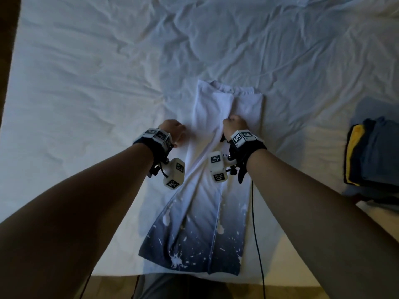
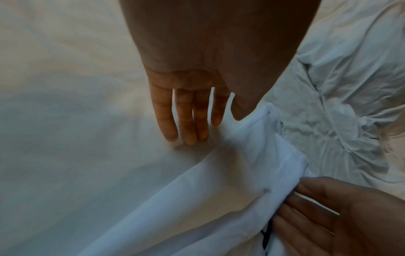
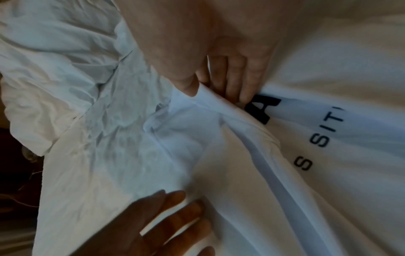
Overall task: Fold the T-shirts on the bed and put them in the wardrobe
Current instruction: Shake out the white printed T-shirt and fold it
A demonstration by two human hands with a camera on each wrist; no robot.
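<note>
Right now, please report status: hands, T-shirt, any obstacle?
Left hand open, flat beside T-shirt. Right hand pinches its folded edge. Folded clothes stack at right, not in the way.

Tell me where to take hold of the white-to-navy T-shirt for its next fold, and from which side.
Grip the navy hem, both corners, from the near bed edge. The T-shirt lies as a long strip, collar far, so the hem likely folds up toward it. The right hand pinches a flap; the left hand lies flat beside the strip.
</note>
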